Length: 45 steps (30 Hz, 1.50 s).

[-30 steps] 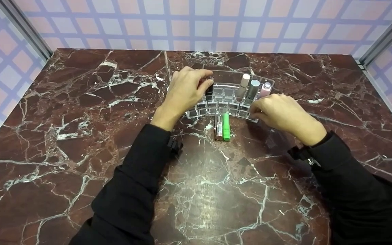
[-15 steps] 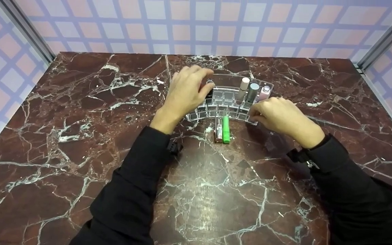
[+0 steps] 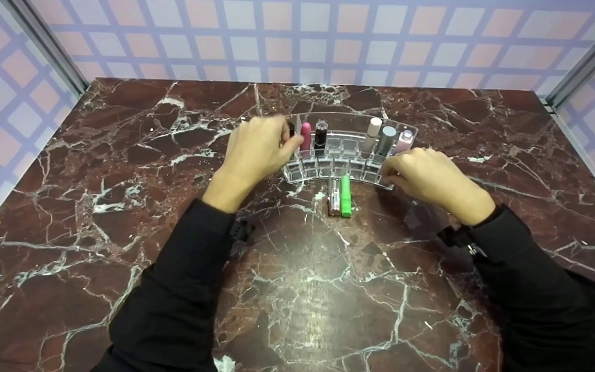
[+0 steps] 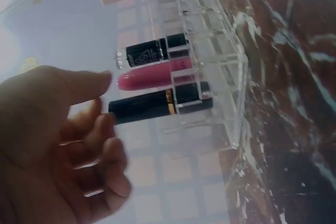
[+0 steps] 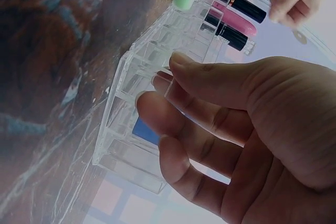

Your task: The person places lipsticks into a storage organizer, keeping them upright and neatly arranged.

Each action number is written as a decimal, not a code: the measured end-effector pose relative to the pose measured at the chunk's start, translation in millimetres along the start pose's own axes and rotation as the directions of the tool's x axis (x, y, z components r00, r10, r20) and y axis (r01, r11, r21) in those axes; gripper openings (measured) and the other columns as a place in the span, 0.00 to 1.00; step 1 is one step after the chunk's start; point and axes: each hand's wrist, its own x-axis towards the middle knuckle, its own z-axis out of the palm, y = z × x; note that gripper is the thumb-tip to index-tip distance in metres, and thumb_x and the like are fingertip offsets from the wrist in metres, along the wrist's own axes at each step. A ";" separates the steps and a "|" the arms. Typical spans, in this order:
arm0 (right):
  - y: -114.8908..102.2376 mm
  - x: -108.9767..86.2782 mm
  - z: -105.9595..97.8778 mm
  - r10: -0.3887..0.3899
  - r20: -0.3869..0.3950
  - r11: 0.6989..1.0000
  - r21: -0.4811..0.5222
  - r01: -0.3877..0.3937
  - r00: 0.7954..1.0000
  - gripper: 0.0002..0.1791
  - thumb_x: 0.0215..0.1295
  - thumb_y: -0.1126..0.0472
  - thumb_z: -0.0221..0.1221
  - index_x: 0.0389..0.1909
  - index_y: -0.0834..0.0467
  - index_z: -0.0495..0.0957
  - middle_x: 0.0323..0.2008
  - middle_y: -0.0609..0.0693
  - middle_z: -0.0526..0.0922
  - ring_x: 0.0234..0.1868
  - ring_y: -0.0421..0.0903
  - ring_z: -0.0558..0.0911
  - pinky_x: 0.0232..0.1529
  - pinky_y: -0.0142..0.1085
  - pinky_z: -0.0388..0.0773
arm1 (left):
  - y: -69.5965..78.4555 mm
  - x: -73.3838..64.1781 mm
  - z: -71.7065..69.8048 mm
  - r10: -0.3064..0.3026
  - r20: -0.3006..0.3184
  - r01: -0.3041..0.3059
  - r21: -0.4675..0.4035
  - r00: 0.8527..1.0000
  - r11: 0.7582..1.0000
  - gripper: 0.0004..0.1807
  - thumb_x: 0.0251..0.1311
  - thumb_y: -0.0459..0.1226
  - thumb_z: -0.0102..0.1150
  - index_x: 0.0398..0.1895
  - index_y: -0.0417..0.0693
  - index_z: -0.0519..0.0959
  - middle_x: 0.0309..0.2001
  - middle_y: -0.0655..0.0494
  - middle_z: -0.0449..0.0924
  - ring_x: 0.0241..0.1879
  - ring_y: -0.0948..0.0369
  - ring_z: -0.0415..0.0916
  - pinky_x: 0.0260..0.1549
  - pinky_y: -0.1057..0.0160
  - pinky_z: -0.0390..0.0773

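Note:
A curved, clear stepped organizer (image 3: pixel 340 146) stands on the table. My left hand (image 3: pixel 253 150) is by its left end, fingers loosely bent and holding nothing, with the fingertips just off the cap of a black lipstick tube (image 4: pixel 142 106) with a gold band. Beside that tube stand a pink tube (image 3: pixel 305 136) and a black tube with an ornate clear top (image 3: pixel 321 135). At the front right corner my right hand (image 3: pixel 432 173) pinches the organizer's clear wall between thumb and fingers, as the right wrist view shows.
Toward the organizer's right end stand a pale-capped tube (image 3: pixel 374 129), a grey-capped tube (image 3: pixel 387 135) and a pink bottle (image 3: pixel 405 139). A green tube (image 3: pixel 345 196) and a small clear tube (image 3: pixel 334 199) lie in front on the marbled table (image 3: pixel 297 289). A checked wall (image 3: pixel 318 46) rises behind.
My left hand has come off the ornate-topped black tube and moved left, uncovering it and the pink tube. My right hand keeps its place on the organizer.

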 end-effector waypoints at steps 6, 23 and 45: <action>0.2 -0.3 0.5 -0.001 0.005 1.000 0.006 0.001 1.000 0.03 0.63 0.66 0.70 0.36 0.56 0.88 0.34 0.53 0.89 0.30 0.54 0.87 0.35 0.55 0.84 | -3.4 -0.8 7.3 -0.091 0.208 0.078 0.069 0.974 0.995 0.27 0.75 0.53 0.55 0.18 0.51 0.72 0.15 0.61 0.67 0.14 0.65 0.62 0.15 0.67 0.62; 0.8 0.2 0.7 -0.011 -0.009 1.000 0.013 0.011 1.000 0.02 0.63 0.65 0.71 0.35 0.56 0.88 0.33 0.52 0.89 0.29 0.53 0.86 0.33 0.54 0.83 | -8.8 -1.3 17.5 -0.191 0.400 0.177 0.072 0.896 0.982 0.25 0.79 0.48 0.49 0.19 0.52 0.67 0.21 0.57 0.68 0.20 0.61 0.66 0.22 0.63 0.69; -0.7 0.1 -0.4 -0.013 0.000 1.000 -0.017 0.013 1.000 0.02 0.64 0.65 0.70 0.36 0.56 0.88 0.33 0.53 0.88 0.28 0.54 0.86 0.30 0.54 0.83 | -8.5 -1.4 18.7 -0.170 0.425 0.151 0.079 0.889 0.985 0.22 0.79 0.46 0.47 0.22 0.50 0.69 0.24 0.55 0.70 0.21 0.60 0.68 0.22 0.62 0.71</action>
